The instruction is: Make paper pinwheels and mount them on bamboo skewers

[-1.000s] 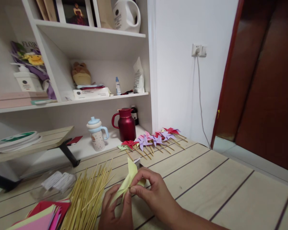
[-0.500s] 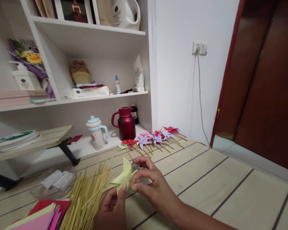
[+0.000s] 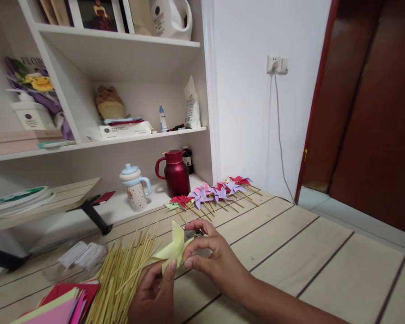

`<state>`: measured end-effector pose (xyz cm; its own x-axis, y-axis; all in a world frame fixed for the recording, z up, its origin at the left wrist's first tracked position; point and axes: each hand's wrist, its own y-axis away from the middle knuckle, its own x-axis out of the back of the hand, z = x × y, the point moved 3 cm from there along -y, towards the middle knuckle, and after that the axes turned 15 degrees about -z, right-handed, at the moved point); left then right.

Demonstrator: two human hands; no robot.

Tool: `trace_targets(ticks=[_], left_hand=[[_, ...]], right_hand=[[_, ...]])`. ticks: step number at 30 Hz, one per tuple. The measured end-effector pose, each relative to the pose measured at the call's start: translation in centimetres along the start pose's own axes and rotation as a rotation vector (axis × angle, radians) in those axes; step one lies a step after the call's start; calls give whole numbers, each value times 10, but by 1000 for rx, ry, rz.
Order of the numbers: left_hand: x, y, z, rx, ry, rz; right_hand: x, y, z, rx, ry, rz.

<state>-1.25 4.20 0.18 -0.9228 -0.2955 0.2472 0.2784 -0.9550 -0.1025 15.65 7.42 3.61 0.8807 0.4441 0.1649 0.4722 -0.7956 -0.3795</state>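
I count 1 red jug (image 3: pixel 177 177); left of it, 1 lidded cup (image 3: pixel 136 192); behind it, 1 dark bottle (image 3: pixel 188 160); before it, my 2 hands (image 3: pixel 218 261), 1 yellow pinwheel (image 3: pixel 177 243), 1 stick heap (image 3: pixel 119 276).

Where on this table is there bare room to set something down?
The widest bare patch of table lies beyond the right hand and forearm, bordered by the pinwheels at the back and the table's right edge. It is crowded left of the left hand, with sticks, colored paper and a clear container.
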Motion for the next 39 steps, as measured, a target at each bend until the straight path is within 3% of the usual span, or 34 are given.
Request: trace_targets(ticks=[12,25,32,39], left_hand=[[-2,-1,-10,-140,-107,-21],[-1,0,-12,-26,-110,-7],[0,-3,-16,-105,-133,-5],[-5,2,-13,-81,-60,25]], right_hand=[[1,1,-2,24,23,-6],[1,-1,-1,46,-24,-9],[1,-1,0,72,-26,-38],[-1,-2,2,78,-98,-64]])
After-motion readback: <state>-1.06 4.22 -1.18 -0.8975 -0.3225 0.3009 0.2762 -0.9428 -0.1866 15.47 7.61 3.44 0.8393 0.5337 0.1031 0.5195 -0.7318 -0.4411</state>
